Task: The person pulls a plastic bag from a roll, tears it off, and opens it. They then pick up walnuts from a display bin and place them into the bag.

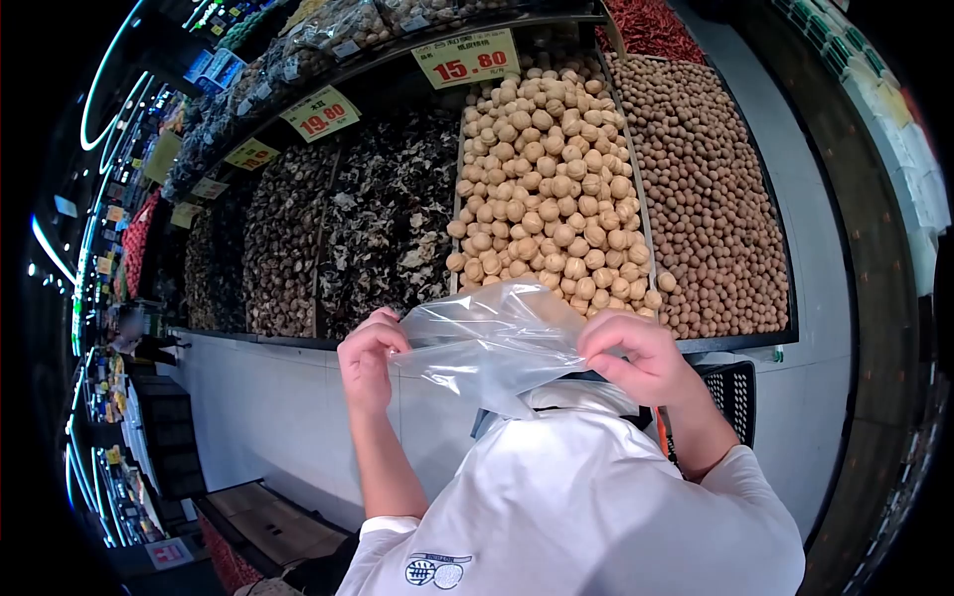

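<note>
A clear plastic bag (487,343) is stretched between my two hands in front of my chest, its top part overlapping the near edge of the walnut bin. My left hand (370,360) pinches the bag's left edge, fingers curled. At the bag's right edge, my right hand (636,358) grips the film between thumb and fingers. Just beyond the bag lie pale round walnuts (552,189), heaped in their bin. Dark dried fungus (388,209) fills the bin to their left, and smaller brown round nuts or fruits (701,189) fill the one to their right.
Price signs (465,60) stand behind the bins, with bagged goods (338,30) on a shelf above. A black basket (730,402) is beside my right arm. Brown boxes (273,526) stand at lower left. A person (149,343) is far off at the left.
</note>
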### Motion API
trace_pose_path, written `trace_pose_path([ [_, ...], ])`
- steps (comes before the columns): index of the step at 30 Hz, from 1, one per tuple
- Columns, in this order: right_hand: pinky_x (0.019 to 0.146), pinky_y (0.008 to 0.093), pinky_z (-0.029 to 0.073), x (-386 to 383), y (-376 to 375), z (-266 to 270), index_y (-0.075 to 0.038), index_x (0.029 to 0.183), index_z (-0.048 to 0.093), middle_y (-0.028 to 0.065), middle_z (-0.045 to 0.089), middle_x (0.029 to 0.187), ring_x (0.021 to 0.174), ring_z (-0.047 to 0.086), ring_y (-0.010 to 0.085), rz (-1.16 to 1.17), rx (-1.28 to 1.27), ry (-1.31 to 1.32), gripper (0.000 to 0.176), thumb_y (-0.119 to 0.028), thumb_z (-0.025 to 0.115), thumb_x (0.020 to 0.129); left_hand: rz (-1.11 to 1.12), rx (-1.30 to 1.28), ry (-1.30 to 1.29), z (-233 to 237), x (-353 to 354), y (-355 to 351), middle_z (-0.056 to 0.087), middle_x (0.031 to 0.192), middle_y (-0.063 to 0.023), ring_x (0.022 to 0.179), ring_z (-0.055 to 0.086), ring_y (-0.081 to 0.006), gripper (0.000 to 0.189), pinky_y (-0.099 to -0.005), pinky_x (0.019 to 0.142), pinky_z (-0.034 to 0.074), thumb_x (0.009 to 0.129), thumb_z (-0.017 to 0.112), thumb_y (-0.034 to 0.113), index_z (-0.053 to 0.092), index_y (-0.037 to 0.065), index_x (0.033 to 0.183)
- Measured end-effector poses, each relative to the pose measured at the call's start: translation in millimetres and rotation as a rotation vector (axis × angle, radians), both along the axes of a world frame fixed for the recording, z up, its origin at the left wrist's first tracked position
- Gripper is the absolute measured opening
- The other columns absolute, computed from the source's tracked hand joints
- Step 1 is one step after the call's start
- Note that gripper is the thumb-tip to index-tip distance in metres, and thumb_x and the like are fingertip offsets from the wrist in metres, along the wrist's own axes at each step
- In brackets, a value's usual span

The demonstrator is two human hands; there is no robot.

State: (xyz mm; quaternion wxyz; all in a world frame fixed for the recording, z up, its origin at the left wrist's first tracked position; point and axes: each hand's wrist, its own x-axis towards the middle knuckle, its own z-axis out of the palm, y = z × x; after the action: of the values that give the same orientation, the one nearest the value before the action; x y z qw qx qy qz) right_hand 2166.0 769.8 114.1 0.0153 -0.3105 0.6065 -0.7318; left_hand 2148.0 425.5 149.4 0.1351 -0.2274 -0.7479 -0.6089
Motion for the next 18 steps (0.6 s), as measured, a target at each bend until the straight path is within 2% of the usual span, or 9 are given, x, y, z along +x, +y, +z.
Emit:
trace_pose_path([
  [1, 0.079, 0.0312, 0.05, 0, 1, 1, 0.002, 0.096, 0.066, 0.0104, 0.068, 0.095, 0.088, 0.064, 0.0222, -0.01, -0.014, -0.01, 0.007, 0.005, 0.065, 0.09, 0.0, 0.003, 0.001, 1, 0, -1, 0.051, 0.065, -0.002, 0.064, 0.044, -0.0159, 0.054, -0.0357, 0.083, 0.04, 0.098, 0.06, 0.045, 0.059, 0.001, 0.068],
  [3, 0.079, 0.0311, 0.05, 0, 5, 3, 0.002, 0.095, 0.066, 0.0105, 0.068, 0.095, 0.088, 0.064, 0.0223, -0.014, -0.003, -0.012, 0.007, 0.006, 0.065, 0.09, -0.057, -0.18, -0.142, 2, 1, -5, 0.054, 0.067, -0.0014, 0.067, 0.045, -0.0153, 0.053, -0.0335, 0.079, 0.038, 0.09, 0.07, 0.049, 0.067, -0.002, 0.073],
  [4, 0.079, 0.031, 0.05, 0, 7, 4, 0.002, 0.095, 0.066, 0.0106, 0.068, 0.095, 0.088, 0.065, 0.0224, -0.017, 0.004, -0.015, 0.007, 0.006, 0.065, 0.09, -0.072, -0.188, -0.202, -3, 1, -9, 0.055, 0.068, -0.0004, 0.068, 0.045, -0.0138, 0.041, -0.031, 0.073, 0.037, 0.08, 0.082, 0.039, 0.069, 0.0, 0.076],
  [5, 0.079, 0.031, 0.05, 0, 8, 2, 0.002, 0.095, 0.066, 0.0106, 0.068, 0.095, 0.088, 0.065, 0.0224, -0.019, 0.005, -0.014, 0.007, 0.006, 0.065, 0.09, -0.073, -0.187, -0.201, -3, 2, -9, 0.055, 0.068, -0.0004, 0.068, 0.045, -0.0138, 0.041, -0.031, 0.073, 0.037, 0.08, 0.082, 0.039, 0.069, 0.0, 0.076],
  [7, 0.078, 0.0301, 0.05, 0, 11, -1, 0.002, 0.096, 0.066, 0.0097, 0.068, 0.096, 0.087, 0.065, 0.0202, -0.036, 0.0, -0.029, 0.006, 0.005, 0.064, 0.091, -0.153, -0.238, -0.328, 0, 2, -8, 0.056, 0.071, -0.0002, 0.069, 0.046, -0.0129, 0.027, -0.029, 0.067, 0.037, 0.073, 0.087, 0.022, 0.071, 0.001, 0.077],
  [8, 0.078, 0.0301, 0.05, 1, 13, -2, 0.002, 0.096, 0.066, 0.0097, 0.068, 0.096, 0.087, 0.065, 0.0202, -0.038, 0.0, -0.029, 0.006, 0.005, 0.064, 0.091, -0.154, -0.238, -0.327, 3, 2, -7, 0.056, 0.071, -0.0002, 0.069, 0.046, -0.0129, 0.027, -0.029, 0.067, 0.037, 0.073, 0.087, 0.022, 0.071, 0.001, 0.077],
  [10, 0.077, 0.0284, 0.051, 3, 15, -2, 0.002, 0.097, 0.066, 0.009, 0.069, 0.096, 0.086, 0.065, 0.0172, -0.085, -0.013, -0.129, 0.005, 0.004, 0.064, 0.093, -0.261, -0.314, -0.385, 11, 0, -9, 0.056, 0.075, 0.0001, 0.07, 0.047, -0.0133, 0.023, -0.0278, 0.064, 0.037, 0.067, 0.089, 0.011, 0.072, 0.002, 0.079],
  [14, 0.076, 0.0267, 0.051, -1, 23, 5, 0.002, 0.098, 0.066, 0.0082, 0.07, 0.096, 0.085, 0.065, 0.0144, -0.098, 0.053, -0.081, 0.005, 0.003, 0.063, 0.094, -0.31, -0.369, -0.341, 19, -4, -17, 0.057, 0.077, 0.0006, 0.074, 0.05, -0.014, 0.022, -0.0288, 0.066, 0.039, 0.066, 0.089, 0.009, 0.072, 0.002, 0.079],
  [18, 0.075, 0.0274, 0.051, 2, 24, 21, 0.001, 0.099, 0.067, 0.0084, 0.071, 0.099, 0.085, 0.066, 0.0145, -0.04, 0.116, -0.074, 0.008, 0.003, 0.062, 0.094, -0.255, -0.271, -0.275, 28, -3, -13, 0.058, 0.085, -0.0023, 0.085, 0.057, -0.0162, 0.026, -0.0289, 0.076, 0.045, 0.074, 0.085, 0.022, 0.071, 0.001, 0.077],
])
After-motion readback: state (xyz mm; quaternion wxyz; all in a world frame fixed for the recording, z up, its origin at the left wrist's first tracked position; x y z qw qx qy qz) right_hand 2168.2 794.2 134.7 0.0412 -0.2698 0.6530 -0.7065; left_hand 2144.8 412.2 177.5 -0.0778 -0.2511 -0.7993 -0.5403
